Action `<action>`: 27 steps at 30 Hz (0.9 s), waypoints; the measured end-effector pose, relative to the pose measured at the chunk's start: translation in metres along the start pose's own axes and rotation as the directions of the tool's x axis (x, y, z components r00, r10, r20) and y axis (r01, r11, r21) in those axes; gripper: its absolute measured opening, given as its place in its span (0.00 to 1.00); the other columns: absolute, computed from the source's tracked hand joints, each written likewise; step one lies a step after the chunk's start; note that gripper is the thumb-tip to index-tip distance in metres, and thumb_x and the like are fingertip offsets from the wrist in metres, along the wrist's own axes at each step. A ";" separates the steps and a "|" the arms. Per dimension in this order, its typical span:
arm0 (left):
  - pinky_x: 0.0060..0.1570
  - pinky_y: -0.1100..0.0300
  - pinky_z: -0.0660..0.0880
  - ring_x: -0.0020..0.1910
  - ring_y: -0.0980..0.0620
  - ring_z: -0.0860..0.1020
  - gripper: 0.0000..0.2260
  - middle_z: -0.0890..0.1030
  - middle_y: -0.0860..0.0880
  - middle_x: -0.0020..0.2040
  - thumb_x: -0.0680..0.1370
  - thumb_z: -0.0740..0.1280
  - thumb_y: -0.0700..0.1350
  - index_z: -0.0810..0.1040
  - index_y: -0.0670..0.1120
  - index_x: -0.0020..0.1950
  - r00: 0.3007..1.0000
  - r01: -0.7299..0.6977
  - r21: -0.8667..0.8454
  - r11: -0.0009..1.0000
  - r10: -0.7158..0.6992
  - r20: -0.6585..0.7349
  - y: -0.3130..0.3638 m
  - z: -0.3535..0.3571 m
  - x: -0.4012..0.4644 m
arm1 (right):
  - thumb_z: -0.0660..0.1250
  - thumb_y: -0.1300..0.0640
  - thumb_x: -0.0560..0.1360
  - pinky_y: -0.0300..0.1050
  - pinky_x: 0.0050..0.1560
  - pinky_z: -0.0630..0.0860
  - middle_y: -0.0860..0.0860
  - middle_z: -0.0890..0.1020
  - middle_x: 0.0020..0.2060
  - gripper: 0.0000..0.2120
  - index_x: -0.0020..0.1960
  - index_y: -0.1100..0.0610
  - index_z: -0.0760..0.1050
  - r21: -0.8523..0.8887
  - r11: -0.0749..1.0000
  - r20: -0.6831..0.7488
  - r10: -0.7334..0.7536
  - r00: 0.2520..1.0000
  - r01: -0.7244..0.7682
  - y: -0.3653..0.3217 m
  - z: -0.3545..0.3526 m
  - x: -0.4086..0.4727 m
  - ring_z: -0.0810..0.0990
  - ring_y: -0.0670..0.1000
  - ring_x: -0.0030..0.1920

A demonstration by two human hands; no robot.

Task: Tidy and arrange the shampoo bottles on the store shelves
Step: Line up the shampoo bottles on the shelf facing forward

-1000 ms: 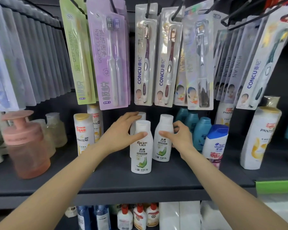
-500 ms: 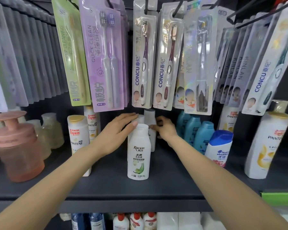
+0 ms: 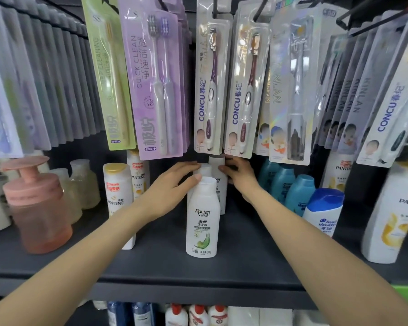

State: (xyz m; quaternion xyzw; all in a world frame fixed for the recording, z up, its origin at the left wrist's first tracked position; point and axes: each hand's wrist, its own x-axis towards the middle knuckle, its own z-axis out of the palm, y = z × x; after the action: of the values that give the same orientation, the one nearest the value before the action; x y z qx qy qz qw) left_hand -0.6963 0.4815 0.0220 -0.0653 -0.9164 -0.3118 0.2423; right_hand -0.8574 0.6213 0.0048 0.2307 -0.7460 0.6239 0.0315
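Three white Raclen shampoo bottles stand in a line running front to back on the dark shelf (image 3: 198,274). The front bottle (image 3: 203,220) shows its green label in full. Only the cap of the middle bottle (image 3: 206,170) shows, and my left hand (image 3: 172,187) rests against it with fairly straight fingers, thumb by the front bottle's cap. My right hand (image 3: 239,177) grips the rear bottle (image 3: 216,161) from the right, under the hanging packs. Most of the rear bottle is hidden.
Pantene bottles (image 3: 118,189) stand to the left, with a pink pump dispenser (image 3: 35,203) further left. Teal bottles (image 3: 287,184), a Head & Shoulders bottle (image 3: 323,212) and a large Pantene bottle (image 3: 396,212) are on the right. Toothbrush packs (image 3: 212,90) hang low over the shelf's back.
My right hand has carried its white bottle back and to the left, in behind the other two. My left hand has stayed by the caps. The view has come closer.
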 end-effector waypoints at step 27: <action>0.62 0.71 0.56 0.63 0.63 0.65 0.17 0.70 0.53 0.68 0.81 0.58 0.49 0.70 0.48 0.69 0.997 0.054 -0.081 0.995 -0.058 -0.050 0.010 -0.001 -0.003 | 0.67 0.62 0.75 0.41 0.59 0.71 0.53 0.79 0.59 0.17 0.64 0.58 0.74 -0.130 0.983 0.027 -0.124 0.992 0.127 -0.009 0.001 -0.031 0.76 0.49 0.57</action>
State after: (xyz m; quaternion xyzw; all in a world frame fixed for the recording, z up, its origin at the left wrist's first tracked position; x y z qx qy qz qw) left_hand -0.6903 0.4886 0.0264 -0.0409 -0.8981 -0.3565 0.2545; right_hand -0.8256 0.6285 0.0024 0.2805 -0.7697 0.5680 0.0791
